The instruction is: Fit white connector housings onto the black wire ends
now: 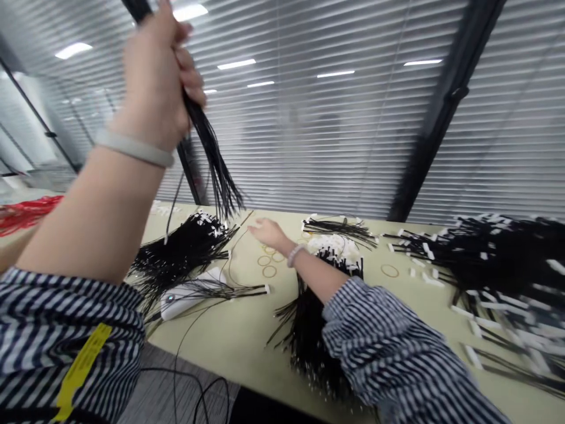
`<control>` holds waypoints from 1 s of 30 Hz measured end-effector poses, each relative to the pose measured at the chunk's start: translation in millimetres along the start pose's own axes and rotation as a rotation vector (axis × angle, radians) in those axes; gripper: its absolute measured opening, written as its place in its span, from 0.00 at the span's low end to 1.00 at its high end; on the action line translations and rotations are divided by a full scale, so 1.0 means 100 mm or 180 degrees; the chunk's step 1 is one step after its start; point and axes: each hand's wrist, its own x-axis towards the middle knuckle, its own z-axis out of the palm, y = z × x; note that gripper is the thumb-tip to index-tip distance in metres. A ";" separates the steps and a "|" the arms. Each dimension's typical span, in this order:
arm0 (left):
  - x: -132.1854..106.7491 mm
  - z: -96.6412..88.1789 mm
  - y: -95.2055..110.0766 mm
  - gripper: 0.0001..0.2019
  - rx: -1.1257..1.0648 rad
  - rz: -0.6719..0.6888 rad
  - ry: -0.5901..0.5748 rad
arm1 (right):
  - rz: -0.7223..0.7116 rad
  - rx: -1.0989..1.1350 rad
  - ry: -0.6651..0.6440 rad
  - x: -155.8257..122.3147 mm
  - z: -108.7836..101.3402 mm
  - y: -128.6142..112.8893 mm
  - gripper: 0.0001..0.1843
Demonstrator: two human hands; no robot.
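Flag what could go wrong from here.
The black wire bundle gripped in the left hand has loose, splayed ends, so strands may slip out or snag on the wires below. The thin black cable drooping off the table could catch an arm or foot. The right sleeve lies against another wire pile and might drag strands out of place.

Left hand (pixel 154 76) cut off above

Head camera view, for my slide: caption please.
Left hand holds up a bundle of black cables; right hand reaches over the table toward tan rings.
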 end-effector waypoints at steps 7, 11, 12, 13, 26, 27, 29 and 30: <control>-0.69 0.50 -0.49 0.17 -0.0667 -0.1123 -0.0648 | -0.0930 0.1137 0.0045 -0.79 -1.10 -0.55 0.25; -1.07 0.87 -0.69 0.15 -0.0765 -0.0904 -0.0862 | -0.0942 0.1517 -0.0156 -1.29 -1.08 -0.62 0.15; -1.18 0.95 -0.72 0.14 -0.0717 -0.0750 -0.0898 | -0.0773 0.1579 -0.0050 -1.37 -1.05 -0.60 0.14; -1.28 1.00 -0.75 0.14 -0.0657 -0.0624 -0.0943 | -0.0605 0.1653 0.0048 -1.45 -1.02 -0.57 0.13; -1.93 0.16 -0.79 0.23 -0.0438 -0.1183 -0.2073 | 0.0606 0.2022 0.0848 -2.48 -1.11 0.01 0.16; -1.98 -0.01 -0.79 0.23 -0.0535 -0.1246 -0.1947 | 0.0754 0.1985 0.0912 -2.54 -1.15 0.12 0.17; -2.11 -0.32 -0.81 0.22 -0.0671 -0.1233 -0.1559 | 0.1033 0.1870 0.0945 -2.58 -1.20 0.34 0.19; -2.19 -0.45 -0.84 0.22 -0.0718 -0.1177 -0.1301 | 0.1155 0.1808 0.0926 -2.57 -1.20 0.43 0.18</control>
